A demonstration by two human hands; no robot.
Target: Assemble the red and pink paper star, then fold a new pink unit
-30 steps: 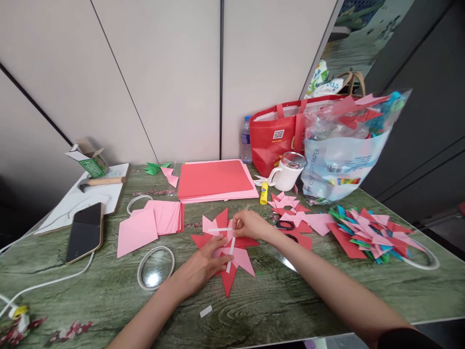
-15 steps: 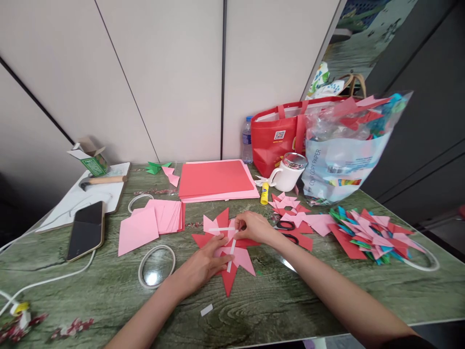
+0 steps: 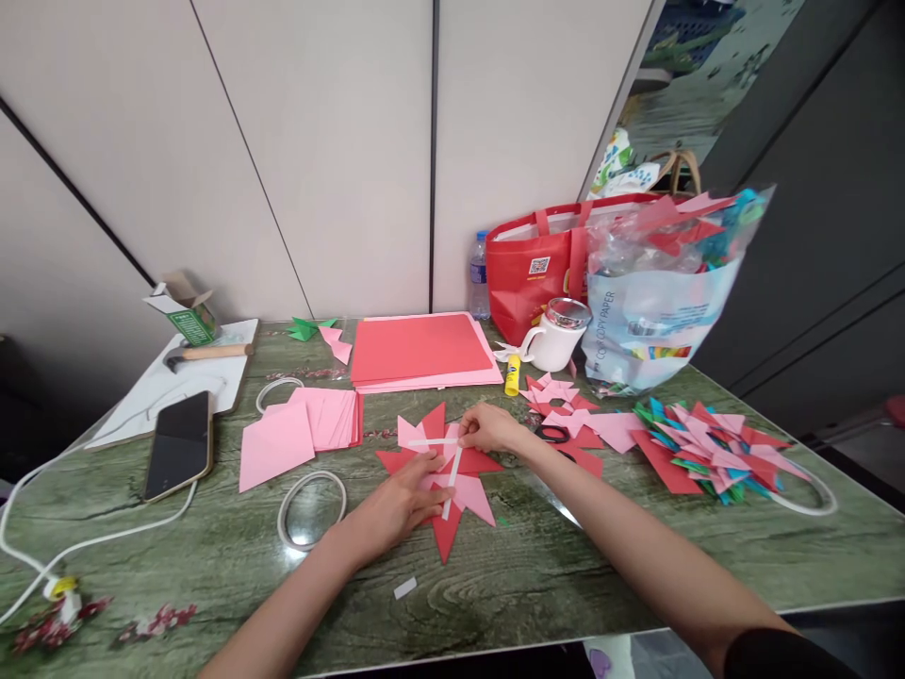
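In the head view, I have the star [image 3: 468, 488] of red and pink paper lying flat near the middle of the table [image 3: 551, 589], and I take it as the centre of my clock, with 12 pointing away from me. My left hand [image 3: 400, 505] comes in from between 7 and 8 o'clock, its fingers spread apart, with fingertips laid on the star. My right hand [image 3: 491, 429] reaches in from 4 o'clock, thumb and fingertips drawn together over the spot where the white strips [image 3: 453, 474] meet. I cannot tell whether they clamp the strip or only press it. One length runs toward 9 o'clock, the other slants down toward 6.

A loose white scrap [image 3: 405, 588] lies between 6 and 7 o'clock. A tape roll [image 3: 282, 524] sits between 8 and 9, near my left wrist, and pink cards [image 3: 283, 438] are fanned at 10. The stacked sheets [image 3: 424, 349] lie at 12, and the yellow glue stick [image 3: 513, 375] stands at 1 with the mug [image 3: 552, 347] just behind it. The scissors [image 3: 553, 434], partly hidden by my right arm, lie between 2 and 3; a pile of folded paper [image 3: 714, 448] is well off at 3.
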